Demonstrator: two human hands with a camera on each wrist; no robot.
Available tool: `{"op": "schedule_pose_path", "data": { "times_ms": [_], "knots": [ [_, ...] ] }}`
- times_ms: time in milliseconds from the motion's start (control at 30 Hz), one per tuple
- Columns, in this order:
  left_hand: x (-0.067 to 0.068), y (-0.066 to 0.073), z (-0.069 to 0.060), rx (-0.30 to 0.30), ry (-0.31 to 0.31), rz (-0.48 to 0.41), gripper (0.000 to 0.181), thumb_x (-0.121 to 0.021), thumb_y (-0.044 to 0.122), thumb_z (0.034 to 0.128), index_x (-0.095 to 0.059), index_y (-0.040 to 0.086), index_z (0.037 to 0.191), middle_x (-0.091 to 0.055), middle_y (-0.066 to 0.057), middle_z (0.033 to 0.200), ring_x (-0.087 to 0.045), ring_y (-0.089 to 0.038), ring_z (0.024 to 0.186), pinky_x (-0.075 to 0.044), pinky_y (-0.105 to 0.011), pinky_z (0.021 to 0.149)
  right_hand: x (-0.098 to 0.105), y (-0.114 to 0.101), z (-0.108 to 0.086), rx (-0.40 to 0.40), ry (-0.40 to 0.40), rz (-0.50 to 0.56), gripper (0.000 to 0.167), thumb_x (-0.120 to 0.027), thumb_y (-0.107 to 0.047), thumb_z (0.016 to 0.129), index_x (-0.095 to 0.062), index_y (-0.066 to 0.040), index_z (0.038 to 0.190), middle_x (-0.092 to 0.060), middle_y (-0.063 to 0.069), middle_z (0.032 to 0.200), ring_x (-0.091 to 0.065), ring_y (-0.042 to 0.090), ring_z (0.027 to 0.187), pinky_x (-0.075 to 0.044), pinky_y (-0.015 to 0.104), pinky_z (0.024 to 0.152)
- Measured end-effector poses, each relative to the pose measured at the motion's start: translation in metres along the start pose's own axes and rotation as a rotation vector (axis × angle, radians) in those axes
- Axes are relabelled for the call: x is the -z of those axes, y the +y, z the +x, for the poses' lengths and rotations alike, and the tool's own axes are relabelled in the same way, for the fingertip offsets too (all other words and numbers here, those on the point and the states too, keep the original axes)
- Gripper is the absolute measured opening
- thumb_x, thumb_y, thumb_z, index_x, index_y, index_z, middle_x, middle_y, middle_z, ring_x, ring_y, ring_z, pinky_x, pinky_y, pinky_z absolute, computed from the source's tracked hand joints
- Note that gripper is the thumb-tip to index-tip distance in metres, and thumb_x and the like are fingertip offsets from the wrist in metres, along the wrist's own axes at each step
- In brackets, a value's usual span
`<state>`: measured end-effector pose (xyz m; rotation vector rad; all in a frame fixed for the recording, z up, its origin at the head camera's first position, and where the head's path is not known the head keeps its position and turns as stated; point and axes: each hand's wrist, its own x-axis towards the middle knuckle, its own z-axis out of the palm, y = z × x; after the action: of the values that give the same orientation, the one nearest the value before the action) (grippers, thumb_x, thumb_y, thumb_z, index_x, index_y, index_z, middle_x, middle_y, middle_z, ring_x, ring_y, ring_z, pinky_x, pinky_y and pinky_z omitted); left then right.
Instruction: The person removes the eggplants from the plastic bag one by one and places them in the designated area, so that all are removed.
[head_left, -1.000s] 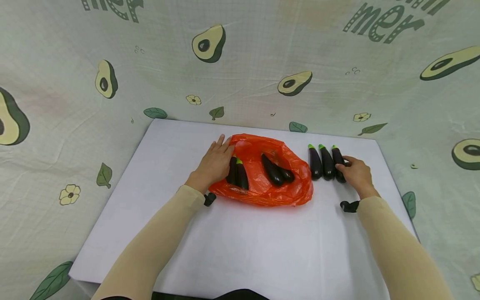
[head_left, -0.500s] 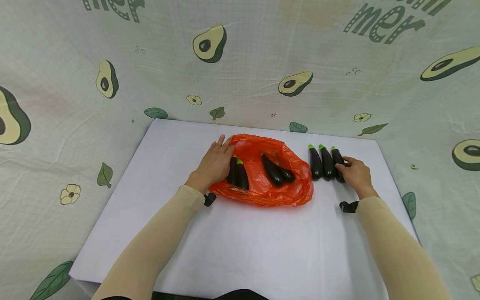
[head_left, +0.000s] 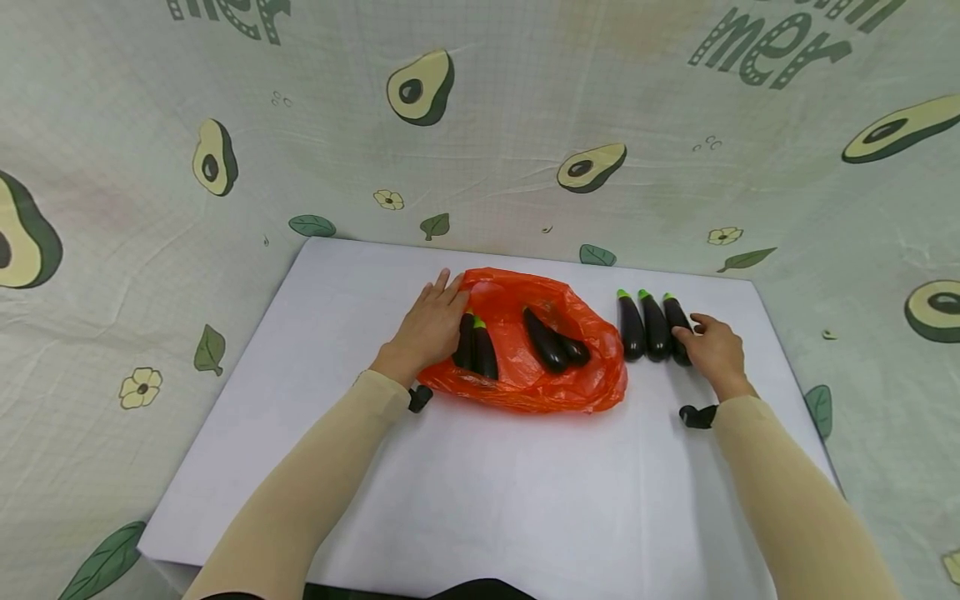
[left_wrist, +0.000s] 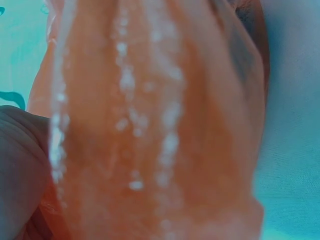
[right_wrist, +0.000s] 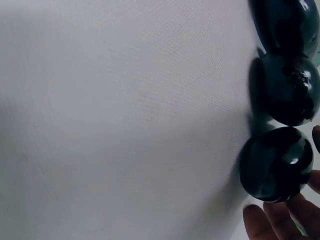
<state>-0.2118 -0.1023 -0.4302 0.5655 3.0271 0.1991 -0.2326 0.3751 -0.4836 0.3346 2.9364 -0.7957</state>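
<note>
Red against the white table [head_left: 540,492], looks about midway, with four eggplants [head_left: 545,343] showing inside the bag [head_left: 517,393] and three more eggplants [head_left: 655,329] lined up just right of it, resting a straight-fingered left hand [head_left: 426,323] on its left edge and curling the right hand [head_left: 714,347] round the outermost eggplant [right_wrist: 276,165].

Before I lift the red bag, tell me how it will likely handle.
The red bag is probably floppy: its sides lie creased and slumped. It may weigh little itself, since the film looks thin and slightly see-through. The eggplants inside could slide or roll, being smooth, glossy and rounded.
</note>
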Motion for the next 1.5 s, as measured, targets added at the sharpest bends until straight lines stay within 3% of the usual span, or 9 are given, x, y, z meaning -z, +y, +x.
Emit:
{"op": "schedule_pose_path", "data": {
  "times_ms": [333,700,1033,1333,1500],
  "knots": [
    [-0.002,0.000,0.001,-0.007,0.011,-0.006,0.057,-0.057,0.016,0.1066,-0.041,0.006,0.160,-0.022,-0.012,0.176,-0.007,-0.035,0.165,-0.015,-0.054,0.132,-0.001,-0.010,-0.003,0.042,0.118,-0.043,0.063,-0.054,-0.036,0.108,-0.045,0.006,0.154,-0.053,0.038,0.146,-0.051,0.059,0.131,-0.042,0.069,0.108],
    [-0.002,0.000,0.001,-0.009,0.018,-0.010,0.058,-0.057,0.014,0.1059,-0.041,0.006,0.161,-0.022,-0.012,0.176,-0.008,-0.034,0.165,-0.015,-0.053,0.132,-0.001,-0.068,-0.025,0.206,0.208,-0.012,0.054,-0.062,-0.026,0.105,-0.054,0.004,0.149,-0.058,0.036,0.142,-0.052,0.056,0.131,-0.040,0.068,0.113],
    [-0.002,0.002,0.001,-0.014,0.018,-0.009,0.058,-0.059,0.013,0.1054,-0.042,0.005,0.160,-0.023,-0.013,0.176,-0.008,-0.035,0.165,-0.016,-0.054,0.132,-0.007,-0.117,-0.049,0.288,0.196,0.038,0.054,-0.064,-0.026,0.106,-0.053,-0.003,0.153,-0.058,0.030,0.144,-0.054,0.050,0.131,-0.043,0.068,0.113],
    [0.000,0.000,0.003,-0.024,0.023,-0.002,0.059,-0.058,0.014,0.1049,-0.042,0.004,0.160,-0.022,-0.014,0.176,-0.008,-0.035,0.165,-0.016,-0.053,0.132,-0.025,-0.151,-0.067,0.455,0.202,0.075,0.052,-0.068,-0.020,0.103,-0.055,-0.003,0.150,-0.059,0.026,0.147,-0.056,0.046,0.131,-0.045,0.064,0.115],
    [0.000,0.001,0.004,-0.027,0.021,-0.008,0.058,-0.058,0.013,0.1051,-0.042,0.004,0.160,-0.022,-0.014,0.176,-0.008,-0.035,0.165,-0.016,-0.053,0.132,-0.039,-0.169,-0.082,0.549,0.161,0.075,0.053,-0.071,-0.019,0.102,-0.055,-0.002,0.149,-0.061,0.022,0.145,-0.055,0.043,0.133,-0.045,0.062,0.115]
  ]
}}
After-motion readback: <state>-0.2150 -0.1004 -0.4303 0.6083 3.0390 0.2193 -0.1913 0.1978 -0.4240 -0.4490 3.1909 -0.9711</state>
